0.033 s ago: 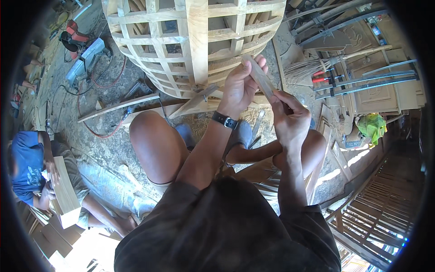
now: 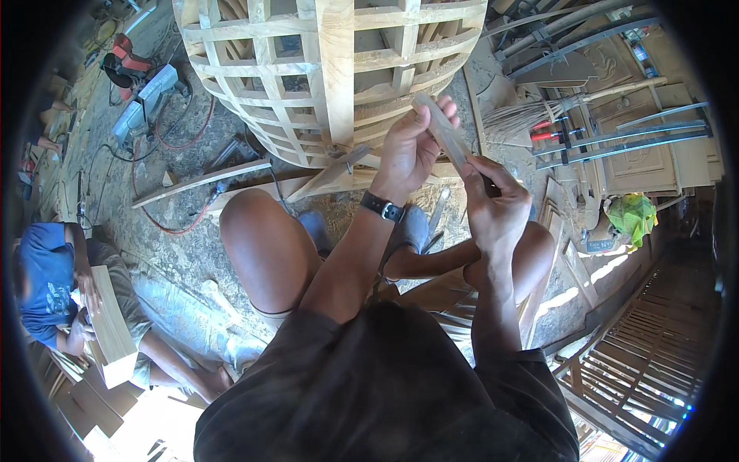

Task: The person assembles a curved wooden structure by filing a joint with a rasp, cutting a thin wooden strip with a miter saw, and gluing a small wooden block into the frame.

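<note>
Between my two hands I hold a short, flat wooden strip (image 2: 444,131), tilted with its far end toward the upper left. My left hand (image 2: 408,148), with a dark watch strap at the wrist, grips that far end between thumb and fingers. At the near end, the curled fingers of my right hand (image 2: 496,199) are closed on the strip. Just beyond my hands stands a large curved lattice of pale wood (image 2: 336,77), with a broad upright board in its middle.
A loose wooden slat (image 2: 202,183) and a red hose lie left of my knees. Further off are a blue-grey tool case (image 2: 145,104) and a red power tool (image 2: 131,55). Bar clamps (image 2: 623,142) and a twig broom (image 2: 516,115) lie right. A co-worker (image 2: 58,285) at left holds a board.
Both hands and the wooden strip have shifted very slightly to the right. My left fingers are a little more spread.
</note>
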Action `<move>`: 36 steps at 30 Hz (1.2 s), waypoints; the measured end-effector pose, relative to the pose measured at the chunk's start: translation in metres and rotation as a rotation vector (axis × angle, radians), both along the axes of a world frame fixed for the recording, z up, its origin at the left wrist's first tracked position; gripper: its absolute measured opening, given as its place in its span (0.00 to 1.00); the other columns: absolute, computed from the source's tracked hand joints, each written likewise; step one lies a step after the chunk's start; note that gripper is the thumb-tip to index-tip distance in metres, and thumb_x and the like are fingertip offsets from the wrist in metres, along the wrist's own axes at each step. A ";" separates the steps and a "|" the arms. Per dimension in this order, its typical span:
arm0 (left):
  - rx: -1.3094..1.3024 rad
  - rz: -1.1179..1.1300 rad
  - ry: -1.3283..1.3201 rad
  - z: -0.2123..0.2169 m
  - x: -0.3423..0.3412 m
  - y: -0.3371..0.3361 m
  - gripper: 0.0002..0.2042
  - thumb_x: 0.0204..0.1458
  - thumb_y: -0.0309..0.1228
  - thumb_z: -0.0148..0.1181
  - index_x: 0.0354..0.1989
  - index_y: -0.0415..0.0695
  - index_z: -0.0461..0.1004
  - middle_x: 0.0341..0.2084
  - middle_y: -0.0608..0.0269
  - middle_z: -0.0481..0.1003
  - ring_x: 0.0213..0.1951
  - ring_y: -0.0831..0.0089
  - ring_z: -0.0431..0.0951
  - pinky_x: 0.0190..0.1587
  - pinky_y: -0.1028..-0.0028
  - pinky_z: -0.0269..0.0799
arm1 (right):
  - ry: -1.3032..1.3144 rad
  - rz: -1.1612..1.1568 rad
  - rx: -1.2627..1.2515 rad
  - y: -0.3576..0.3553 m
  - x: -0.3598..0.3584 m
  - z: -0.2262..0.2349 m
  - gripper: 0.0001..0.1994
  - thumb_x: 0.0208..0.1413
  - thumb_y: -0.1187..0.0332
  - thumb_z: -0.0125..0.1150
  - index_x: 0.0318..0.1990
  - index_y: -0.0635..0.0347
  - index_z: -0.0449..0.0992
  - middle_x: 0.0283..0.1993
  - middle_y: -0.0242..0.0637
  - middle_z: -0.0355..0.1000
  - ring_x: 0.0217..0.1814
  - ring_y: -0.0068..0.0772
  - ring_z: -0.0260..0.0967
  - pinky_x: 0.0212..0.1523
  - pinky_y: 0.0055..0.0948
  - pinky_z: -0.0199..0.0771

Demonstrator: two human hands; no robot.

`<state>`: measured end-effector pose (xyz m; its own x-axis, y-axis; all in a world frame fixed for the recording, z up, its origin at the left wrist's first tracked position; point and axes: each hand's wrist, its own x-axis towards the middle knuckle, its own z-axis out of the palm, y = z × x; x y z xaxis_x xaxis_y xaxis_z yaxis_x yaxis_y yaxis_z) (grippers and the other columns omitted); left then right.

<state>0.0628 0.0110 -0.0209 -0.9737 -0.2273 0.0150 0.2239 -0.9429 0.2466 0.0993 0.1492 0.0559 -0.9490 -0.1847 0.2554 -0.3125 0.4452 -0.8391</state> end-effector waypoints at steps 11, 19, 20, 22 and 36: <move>-0.096 -0.046 -0.016 -0.011 0.008 0.007 0.19 0.64 0.39 0.57 0.55 0.35 0.71 0.50 0.52 0.77 0.52 0.66 0.78 0.58 0.66 0.74 | -0.080 -0.116 -0.027 0.003 -0.009 0.003 0.08 0.55 0.73 0.66 0.41 0.65 0.84 0.33 0.42 0.82 0.32 0.19 0.76 0.33 0.20 0.74; -0.597 0.267 -0.480 0.010 0.045 -0.009 0.06 0.63 0.32 0.58 0.42 0.43 0.75 0.31 0.69 0.72 0.28 0.83 0.68 0.30 0.81 0.64 | -0.070 -0.128 -0.095 0.004 -0.005 -0.018 0.09 0.54 0.70 0.68 0.41 0.64 0.84 0.28 0.36 0.80 0.27 0.17 0.72 0.30 0.19 0.69; -0.719 0.228 -0.313 0.019 0.056 -0.018 0.05 0.63 0.32 0.58 0.42 0.44 0.75 0.31 0.69 0.72 0.27 0.83 0.68 0.27 0.82 0.63 | -0.104 -0.126 -0.159 0.010 0.001 -0.016 0.09 0.54 0.72 0.68 0.41 0.65 0.84 0.28 0.34 0.80 0.28 0.17 0.72 0.30 0.18 0.69; -0.809 0.372 -0.053 0.053 0.074 -0.032 0.06 0.64 0.31 0.56 0.40 0.42 0.76 0.23 0.66 0.72 0.19 0.84 0.65 0.20 0.82 0.59 | 0.028 -0.094 -0.198 0.001 -0.009 -0.026 0.09 0.55 0.70 0.67 0.41 0.63 0.85 0.28 0.36 0.81 0.29 0.18 0.73 0.31 0.19 0.70; -1.482 1.071 -0.338 0.050 0.016 -0.097 0.36 0.52 0.36 0.72 0.65 0.37 0.61 0.58 0.51 0.58 0.58 0.59 0.65 0.62 0.63 0.63 | -0.086 -0.133 -0.090 -0.013 -0.009 -0.046 0.09 0.55 0.70 0.65 0.41 0.64 0.85 0.26 0.38 0.79 0.28 0.19 0.73 0.31 0.20 0.69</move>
